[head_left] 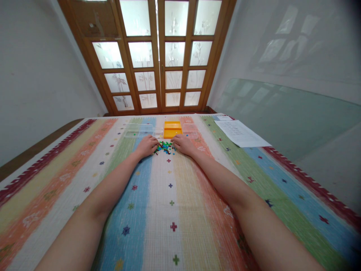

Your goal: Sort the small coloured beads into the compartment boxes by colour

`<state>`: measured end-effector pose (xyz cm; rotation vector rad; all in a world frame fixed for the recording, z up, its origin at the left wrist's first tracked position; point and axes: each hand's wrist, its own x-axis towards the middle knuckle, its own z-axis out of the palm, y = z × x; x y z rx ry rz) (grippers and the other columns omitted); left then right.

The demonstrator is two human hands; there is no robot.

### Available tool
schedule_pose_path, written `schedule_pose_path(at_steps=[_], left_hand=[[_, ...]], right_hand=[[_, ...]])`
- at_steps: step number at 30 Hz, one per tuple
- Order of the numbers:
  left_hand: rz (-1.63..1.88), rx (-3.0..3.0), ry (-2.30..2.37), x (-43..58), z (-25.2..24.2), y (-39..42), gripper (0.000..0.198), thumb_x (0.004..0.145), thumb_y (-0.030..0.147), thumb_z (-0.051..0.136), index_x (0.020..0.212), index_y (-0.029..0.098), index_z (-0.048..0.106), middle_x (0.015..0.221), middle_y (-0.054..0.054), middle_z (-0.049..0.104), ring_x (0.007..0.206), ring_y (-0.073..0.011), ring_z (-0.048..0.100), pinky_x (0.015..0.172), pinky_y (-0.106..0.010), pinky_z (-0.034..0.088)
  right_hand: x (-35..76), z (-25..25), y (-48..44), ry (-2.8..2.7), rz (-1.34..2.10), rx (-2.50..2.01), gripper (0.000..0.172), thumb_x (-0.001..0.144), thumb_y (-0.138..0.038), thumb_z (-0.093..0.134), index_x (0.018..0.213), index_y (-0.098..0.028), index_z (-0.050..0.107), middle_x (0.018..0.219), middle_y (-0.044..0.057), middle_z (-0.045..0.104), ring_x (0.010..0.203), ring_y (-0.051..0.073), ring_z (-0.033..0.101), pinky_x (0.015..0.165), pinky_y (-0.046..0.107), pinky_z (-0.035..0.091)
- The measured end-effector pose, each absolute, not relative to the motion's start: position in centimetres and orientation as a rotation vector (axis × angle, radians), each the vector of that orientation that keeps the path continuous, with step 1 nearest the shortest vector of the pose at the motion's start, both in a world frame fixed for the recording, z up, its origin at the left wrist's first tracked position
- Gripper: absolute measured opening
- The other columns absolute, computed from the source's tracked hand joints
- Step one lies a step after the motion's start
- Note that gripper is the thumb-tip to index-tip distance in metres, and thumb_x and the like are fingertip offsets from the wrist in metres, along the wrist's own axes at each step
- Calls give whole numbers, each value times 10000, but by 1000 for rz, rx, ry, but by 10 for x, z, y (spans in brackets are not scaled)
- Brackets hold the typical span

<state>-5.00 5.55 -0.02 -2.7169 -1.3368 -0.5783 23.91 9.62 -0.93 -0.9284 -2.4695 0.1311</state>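
Observation:
A small pile of tiny green, blue and dark red pieces (165, 147) lies on the striped tablecloth, between my two hands. At the pile's left edge is my left hand (147, 145), its fingers curled and drawn together at the pieces. My right hand (183, 144) reaches the pile's right edge with bent fingers pressed together. Whatever sits between the fingertips is too small and too far off to make out. Just behind the pile stands an open yellow box (172, 125).
A clear plastic tray (143, 130) with a green piece in it lies behind my left hand. Another clear tray (193, 128) is behind my right hand, with a blue piece by it. Printed paper (241, 133) lies at the right edge. Wooden glazed doors (160, 75) stand beyond the table.

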Motion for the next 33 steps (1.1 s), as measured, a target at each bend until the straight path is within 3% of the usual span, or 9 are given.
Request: schedule_pose_path(at_steps=[6,12,20,33], left_hand=[[-615,-2818,-1274,-37,5,48,332,983,223,561,1209,249,802,1273,-86,755,1214,-282,613,1142,-466,433],[-561,-2922,-1221,-24,3,44,380,1044,377,567,1367,262,731,1412,-71,713,1380,-285,548,1256,-463,341],[-627,-2992,-1192,-19,4,43,331,1035,275,521,1239,279,782,1282,-56,762,1260,-254,618,1204,-450,403],[-677,-2891,-1292,-26,-5,50,478,897,73,485,1230,227,792,1293,-71,767,1241,-259,621,1174,-451,448]], right_hand=[[238,-12,99,-2486,137,-893,221,1046,-207,587,1119,-213,795,1133,101,726,1103,242,624,993,360,464],[240,-11,97,-2455,128,-941,207,1062,-234,592,1102,-198,792,1114,103,729,1069,238,628,964,352,460],[239,-12,97,-2460,112,-937,205,1063,-225,591,1112,-204,790,1114,99,733,1067,233,626,954,351,461],[239,-14,99,-2424,153,-920,205,1036,-210,597,1076,-208,798,1096,97,744,1074,240,636,969,362,466]])
